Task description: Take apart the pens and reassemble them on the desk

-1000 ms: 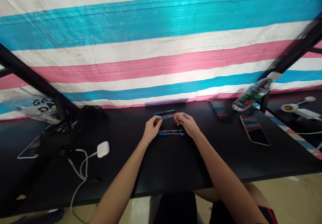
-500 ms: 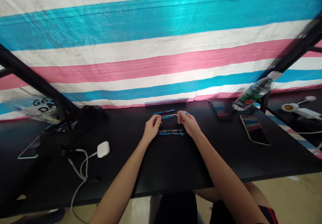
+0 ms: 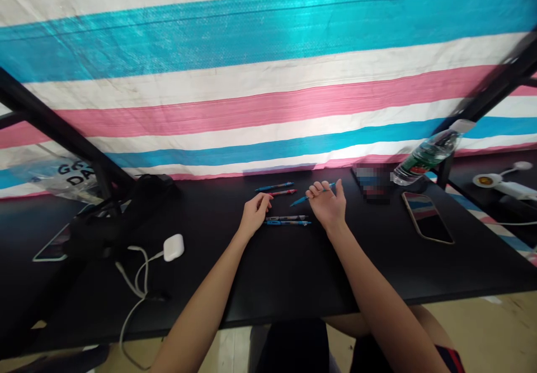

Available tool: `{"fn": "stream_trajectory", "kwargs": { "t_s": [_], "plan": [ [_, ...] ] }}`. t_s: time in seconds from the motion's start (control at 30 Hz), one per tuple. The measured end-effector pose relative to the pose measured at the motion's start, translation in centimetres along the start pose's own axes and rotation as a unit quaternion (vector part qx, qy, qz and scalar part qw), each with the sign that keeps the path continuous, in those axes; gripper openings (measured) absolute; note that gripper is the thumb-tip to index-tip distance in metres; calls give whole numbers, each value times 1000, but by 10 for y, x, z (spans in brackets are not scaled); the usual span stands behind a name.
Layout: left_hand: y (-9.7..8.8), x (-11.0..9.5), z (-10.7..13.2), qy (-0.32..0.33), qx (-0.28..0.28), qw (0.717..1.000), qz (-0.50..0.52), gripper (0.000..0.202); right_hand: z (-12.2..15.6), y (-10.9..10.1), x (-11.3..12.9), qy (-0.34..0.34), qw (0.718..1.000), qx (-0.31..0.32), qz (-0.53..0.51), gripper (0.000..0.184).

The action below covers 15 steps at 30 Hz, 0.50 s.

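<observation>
My right hand (image 3: pixel 326 205) is turned palm up, fingers curled round a blue pen (image 3: pixel 298 201) that slants down to the left, tip toward the desk. My left hand (image 3: pixel 254 213) is closed, its fingertips at the left end of a red pen (image 3: pixel 285 193) lying on the desk. Behind the red pen lies a dark blue pen (image 3: pixel 274 187). Nearer to me, a grey pen (image 3: pixel 289 218) and another blue pen (image 3: pixel 289 223) lie side by side, their left ends close to my left hand.
The black desk (image 3: pixel 285 283) ends at a striped sheet (image 3: pixel 268 99). On the right are a phone (image 3: pixel 428 217), a water bottle (image 3: pixel 428 157) and a blurred item (image 3: pixel 373 183). To the left lie a white earphone case (image 3: pixel 173 248), cables (image 3: pixel 145 272) and a black bag (image 3: pixel 146 199).
My right hand has moved slightly right and rolled palm up, taking the blue pen away from beside the red pen. My left hand has stayed nearly in place.
</observation>
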<state>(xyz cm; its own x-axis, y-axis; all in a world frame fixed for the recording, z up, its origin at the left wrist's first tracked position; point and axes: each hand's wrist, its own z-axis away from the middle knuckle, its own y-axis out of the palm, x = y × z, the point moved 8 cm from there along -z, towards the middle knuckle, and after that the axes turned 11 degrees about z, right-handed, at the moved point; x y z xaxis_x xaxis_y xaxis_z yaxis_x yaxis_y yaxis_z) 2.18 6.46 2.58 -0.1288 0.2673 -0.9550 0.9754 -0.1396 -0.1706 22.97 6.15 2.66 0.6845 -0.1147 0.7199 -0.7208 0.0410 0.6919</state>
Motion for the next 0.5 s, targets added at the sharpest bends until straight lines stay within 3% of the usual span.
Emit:
{"fn": "stream_trajectory", "kwargs": {
  "t_s": [0.23,0.5],
  "plan": [
    [-1,0,0,-3,9,1000,-6,38,2,-1,17,-65,982,-14,175,47],
    [-1,2,0,3,-2,1000,-3,36,5,4,14,-71,980,-11,186,49]
  ]
}}
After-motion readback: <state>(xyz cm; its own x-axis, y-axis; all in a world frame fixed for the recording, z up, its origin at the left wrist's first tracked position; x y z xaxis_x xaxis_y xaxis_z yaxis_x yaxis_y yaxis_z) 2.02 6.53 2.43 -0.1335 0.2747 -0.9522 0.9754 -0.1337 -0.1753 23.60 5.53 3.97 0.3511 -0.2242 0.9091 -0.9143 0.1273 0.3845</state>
